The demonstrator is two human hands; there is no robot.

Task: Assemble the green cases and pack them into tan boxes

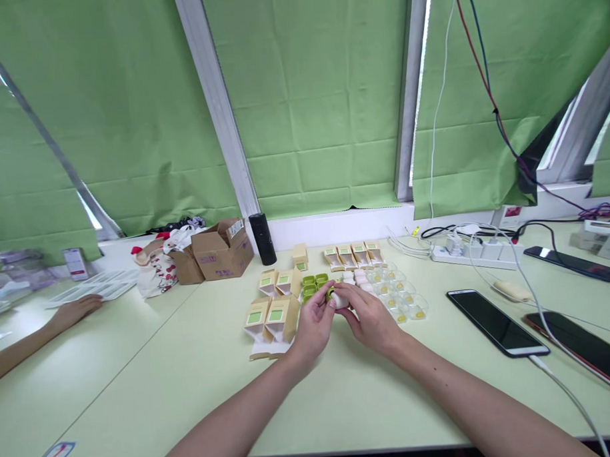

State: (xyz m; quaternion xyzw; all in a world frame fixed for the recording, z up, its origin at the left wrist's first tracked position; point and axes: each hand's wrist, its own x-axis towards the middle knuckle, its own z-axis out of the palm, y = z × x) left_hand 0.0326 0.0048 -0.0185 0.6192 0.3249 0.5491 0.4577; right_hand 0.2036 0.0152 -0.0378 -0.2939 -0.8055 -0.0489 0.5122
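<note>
Both my hands meet over the table at the middle of the view, fingers closed in a pinch. Between the fingertips of my left hand (314,321) is a small green cup-like piece (330,293) with a dark inside. My right hand (367,317) holds a small white rounded piece (340,300) against it; the fingers partly cover both. Just behind lie several green square cups (314,280). White and pink small pieces (354,277) sit beyond my right fingers, beside clear plastic trays (397,292) with yellow dots. Left of my hands stand open tan cartons (273,315) with green windows.
More tan cartons (354,255) line the back. A cardboard box (223,250), a black cylinder (263,239) and a cloth bag (156,270) stand back left. Phones (497,320), cables and a power strip (476,254) lie right. Another person's hand (78,311) rests at far left.
</note>
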